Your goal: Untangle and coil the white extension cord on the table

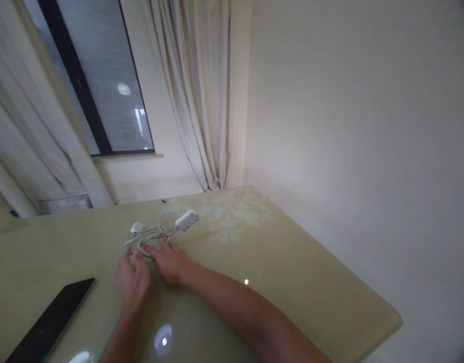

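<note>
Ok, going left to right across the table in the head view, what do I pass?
Dark tablet → left hand → small white plug → right hand on the white cable → white adapter block → pale floral pattern on the table.

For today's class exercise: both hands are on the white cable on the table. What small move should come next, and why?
Probably gather the loose loop toward the coil. The left hand and right hand rest on the near side of the white cable, while its adapter and plug still lie spread out beyond the fingers on the table.
</note>
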Motion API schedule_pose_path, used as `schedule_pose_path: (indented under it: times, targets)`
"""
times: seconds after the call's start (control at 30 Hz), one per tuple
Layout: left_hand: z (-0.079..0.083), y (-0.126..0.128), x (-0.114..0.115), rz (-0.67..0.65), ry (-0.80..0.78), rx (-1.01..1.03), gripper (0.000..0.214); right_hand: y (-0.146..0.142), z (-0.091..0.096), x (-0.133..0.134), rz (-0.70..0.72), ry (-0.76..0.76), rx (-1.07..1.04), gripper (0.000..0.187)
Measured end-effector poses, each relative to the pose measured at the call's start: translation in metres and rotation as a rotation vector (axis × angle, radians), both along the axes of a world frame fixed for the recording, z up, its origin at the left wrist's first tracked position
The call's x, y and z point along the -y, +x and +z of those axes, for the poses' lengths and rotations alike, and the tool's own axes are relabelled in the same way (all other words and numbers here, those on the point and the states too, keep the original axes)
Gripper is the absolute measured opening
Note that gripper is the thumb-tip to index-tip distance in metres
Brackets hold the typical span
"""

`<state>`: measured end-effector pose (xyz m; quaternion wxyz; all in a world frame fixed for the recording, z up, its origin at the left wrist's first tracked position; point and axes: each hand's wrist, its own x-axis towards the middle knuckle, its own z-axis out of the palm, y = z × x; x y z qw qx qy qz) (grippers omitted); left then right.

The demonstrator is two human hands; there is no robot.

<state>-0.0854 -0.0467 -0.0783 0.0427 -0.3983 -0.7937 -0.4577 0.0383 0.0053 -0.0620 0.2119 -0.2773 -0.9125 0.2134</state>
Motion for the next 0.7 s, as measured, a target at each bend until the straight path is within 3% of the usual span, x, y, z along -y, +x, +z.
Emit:
schedule_pose_path:
  times: [0.1,0.2,0.33,0.43,0.5,0.6,0.7]
  targets:
    - [0.008,0.012,0.007,-0.006,0.124,-0.169,0.06,0.027,0.004,0.01,0.012,-0.043,-0.04,0.064]
    - [0.012,0.033,0.012,-0.101,0.206,-0.32,0.048,0.08,-0.001,0.029,0.003,0.01,-0.052,0.067]
    - [0.005,0.077,0.015,-0.454,0.251,-0.481,0.032,0.144,-0.014,0.05,0.051,0.139,-0.005,0.055]
    - [-0.003,0.103,0.014,-0.668,0.16,-0.637,0.03,0.16,-0.019,0.052,0.024,0.212,0.088,0.033]
    - [-0.005,0.105,0.013,-0.581,0.071,-0.736,0.034,0.159,-0.02,0.048,-0.011,0.229,0.11,0.022]
    - [-0.002,0.085,0.01,-0.227,-0.074,-0.826,0.044,0.157,-0.02,0.041,-0.055,0.187,0.001,0.022]
    - [0.001,0.06,0.01,-0.143,-0.276,-0.879,0.048,0.159,-0.02,0.037,-0.104,0.084,-0.111,0.022]
